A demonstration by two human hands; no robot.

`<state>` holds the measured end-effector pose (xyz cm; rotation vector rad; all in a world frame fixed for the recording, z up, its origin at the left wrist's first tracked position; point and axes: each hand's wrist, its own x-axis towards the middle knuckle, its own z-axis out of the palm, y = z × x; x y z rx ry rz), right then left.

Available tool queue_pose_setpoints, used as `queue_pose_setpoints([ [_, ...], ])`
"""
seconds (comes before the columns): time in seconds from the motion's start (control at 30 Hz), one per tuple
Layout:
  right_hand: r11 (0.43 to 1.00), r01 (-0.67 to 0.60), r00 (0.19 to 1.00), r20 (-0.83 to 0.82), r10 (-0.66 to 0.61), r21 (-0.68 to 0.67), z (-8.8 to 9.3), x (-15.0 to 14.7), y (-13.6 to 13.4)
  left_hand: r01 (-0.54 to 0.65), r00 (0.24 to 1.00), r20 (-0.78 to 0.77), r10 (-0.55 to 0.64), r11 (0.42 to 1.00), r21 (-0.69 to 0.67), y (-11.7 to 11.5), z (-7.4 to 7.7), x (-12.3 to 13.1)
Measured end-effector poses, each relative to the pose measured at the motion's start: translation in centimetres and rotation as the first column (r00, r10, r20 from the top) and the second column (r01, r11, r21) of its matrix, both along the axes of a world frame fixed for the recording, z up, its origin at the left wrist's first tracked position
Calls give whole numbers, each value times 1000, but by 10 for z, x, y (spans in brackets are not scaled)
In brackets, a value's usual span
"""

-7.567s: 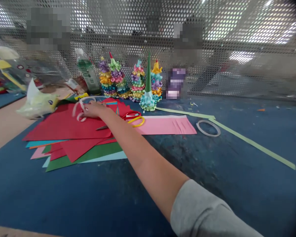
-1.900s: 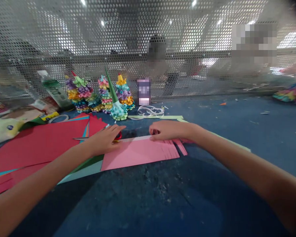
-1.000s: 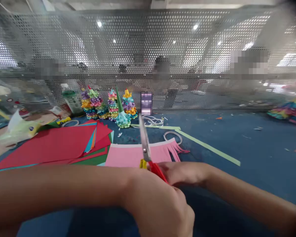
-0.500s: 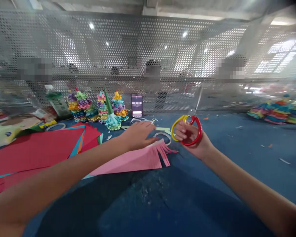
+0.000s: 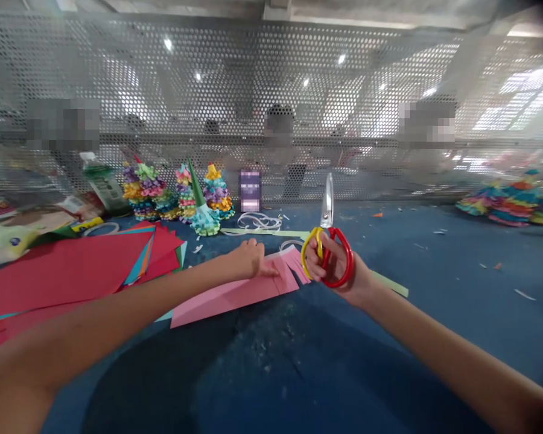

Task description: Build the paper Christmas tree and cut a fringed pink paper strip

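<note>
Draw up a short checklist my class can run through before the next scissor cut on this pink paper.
Scissors held in the right hand by their red and yellow handles: ok.
Blades closed, pointing up, away from the left hand: ok.
Left hand resting on the pink paper: ok.
Pink paper lying flat: not ok, its fringe looks lifted near the left hand.
Fringe strips cut evenly: cannot tell, they overlap.

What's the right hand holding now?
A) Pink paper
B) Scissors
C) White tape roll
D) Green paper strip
B. The right hand grips the red-and-yellow handles of the scissors, blades pointing up.
</note>
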<state>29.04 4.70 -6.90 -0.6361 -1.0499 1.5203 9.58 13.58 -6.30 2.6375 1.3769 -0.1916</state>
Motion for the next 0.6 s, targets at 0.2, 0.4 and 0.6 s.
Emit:
queue_pose_setpoints([
  [0.2, 981, -195, 977, 83, 195, -12, -6, -11, -9, -18, 1000, -15, 16, 994, -110, 8, 4, 23],
  [0.4, 995, 60, 986, 158, -48, -74, -7, -17, -15, -10, 987, 160, 31, 992, -128, 10, 1, 3],
  [0.6, 955, 184, 943, 318, -104, -234, -21, -9, -4, 77, 903, 427, -53, 996, -39, -7, 13, -36],
])
